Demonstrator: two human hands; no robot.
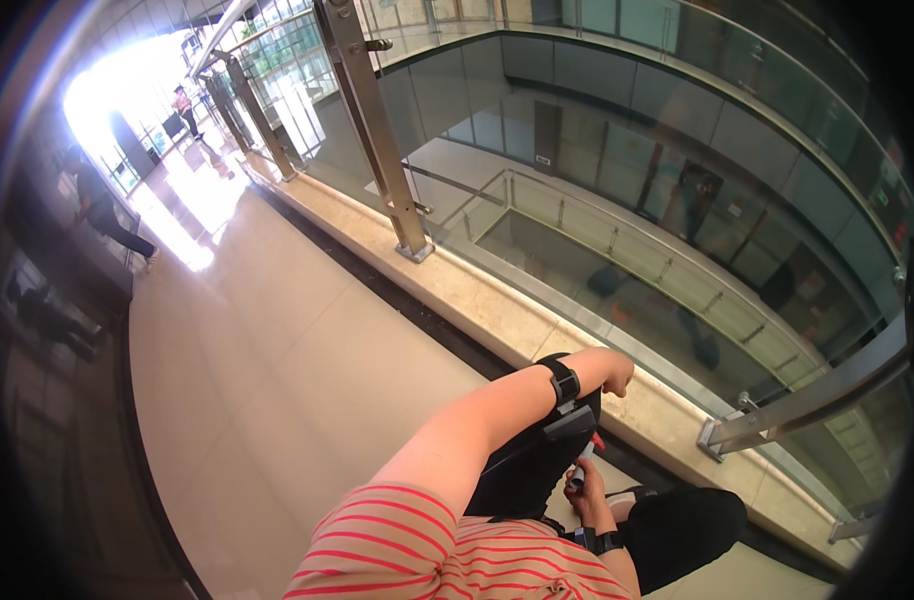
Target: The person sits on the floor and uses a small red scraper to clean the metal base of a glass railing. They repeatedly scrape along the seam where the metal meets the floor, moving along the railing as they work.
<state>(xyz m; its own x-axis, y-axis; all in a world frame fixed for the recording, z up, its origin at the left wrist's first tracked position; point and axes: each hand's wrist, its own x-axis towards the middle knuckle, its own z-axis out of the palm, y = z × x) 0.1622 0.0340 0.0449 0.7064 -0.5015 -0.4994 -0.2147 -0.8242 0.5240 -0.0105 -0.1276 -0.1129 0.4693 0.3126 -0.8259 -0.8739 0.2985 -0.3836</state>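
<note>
Floor (277, 360) here is big glossy beige tile with thin seams; there's a bright patch of glare (189, 235) toward the far end, pretty blown out; a dark strip (377, 287) runs along the edge, right beside a pale stone ledge (487, 300); that ledge carries chunky metal posts (377, 130), and the near ones sit on squarish base plates (415, 253); way back, one person (185, 105) is standing on the tile; another person (102, 205) is over at the left.
</note>
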